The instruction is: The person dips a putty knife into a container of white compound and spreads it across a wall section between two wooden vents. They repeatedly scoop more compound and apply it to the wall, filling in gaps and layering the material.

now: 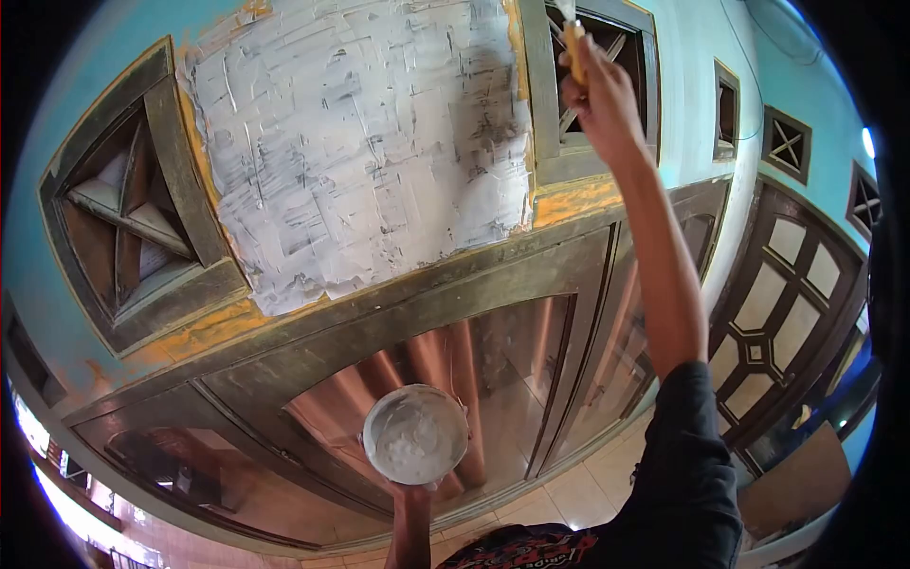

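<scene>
My right hand (604, 100) is raised high at the upper right, its fingers closed round the yellow-brown handle of a putty knife (575, 57). The blade points up and is partly cut off by the frame's top edge. Below, at the lower middle, a round bucket (373, 425) of white putty (414, 444) rests on my left hand (413, 495), which supports it from underneath. The bucket hides most of that hand's fingers. In front of me, a wall panel (370, 161) is coated with rough white putty showing grey streaks and ridges.
Wooden vents with crossed slats flank the panel, one at the left (123, 213) and one behind my right hand (616, 43). Beneath runs a dark wooden frame (398, 284) with glass and reddish curtains (455, 360). A panelled door (782, 313) stands at the right above a tiled floor (588, 484).
</scene>
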`<state>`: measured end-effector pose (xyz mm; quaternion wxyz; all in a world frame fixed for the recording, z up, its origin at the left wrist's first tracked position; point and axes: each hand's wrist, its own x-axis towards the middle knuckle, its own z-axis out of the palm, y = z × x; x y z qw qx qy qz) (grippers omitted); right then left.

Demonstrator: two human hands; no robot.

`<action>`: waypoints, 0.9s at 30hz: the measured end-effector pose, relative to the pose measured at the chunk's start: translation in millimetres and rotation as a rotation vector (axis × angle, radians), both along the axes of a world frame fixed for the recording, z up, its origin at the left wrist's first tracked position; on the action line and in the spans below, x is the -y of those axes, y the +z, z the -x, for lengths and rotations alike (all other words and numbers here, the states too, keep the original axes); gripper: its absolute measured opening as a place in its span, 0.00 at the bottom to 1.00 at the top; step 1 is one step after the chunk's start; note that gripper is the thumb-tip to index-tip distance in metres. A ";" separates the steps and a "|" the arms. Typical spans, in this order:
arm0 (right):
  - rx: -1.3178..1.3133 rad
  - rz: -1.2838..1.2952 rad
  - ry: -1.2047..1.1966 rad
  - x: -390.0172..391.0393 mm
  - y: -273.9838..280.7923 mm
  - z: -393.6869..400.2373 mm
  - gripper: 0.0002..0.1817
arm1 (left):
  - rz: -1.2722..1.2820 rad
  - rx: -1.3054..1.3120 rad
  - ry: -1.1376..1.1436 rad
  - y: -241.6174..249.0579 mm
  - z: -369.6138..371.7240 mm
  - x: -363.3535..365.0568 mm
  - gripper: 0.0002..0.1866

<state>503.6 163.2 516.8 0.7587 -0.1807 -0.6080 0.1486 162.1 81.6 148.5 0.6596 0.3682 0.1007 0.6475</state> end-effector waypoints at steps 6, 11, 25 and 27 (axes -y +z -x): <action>0.122 0.135 0.018 24.6 -16.2 74.3 0.18 | 0.023 0.010 -0.015 -2.8 4.8 -1.2 0.47; 0.135 0.055 -0.093 10.5 7.1 94.0 0.19 | 0.051 0.016 -0.011 -7.7 11.3 3.0 0.47; 0.042 0.334 -0.194 38.9 -89.0 107.5 0.24 | 0.121 0.048 -0.056 -36.3 34.4 15.6 0.46; 0.095 0.233 -0.282 35.6 -68.5 107.0 0.24 | 0.134 0.053 -0.061 -30.3 27.1 11.9 0.46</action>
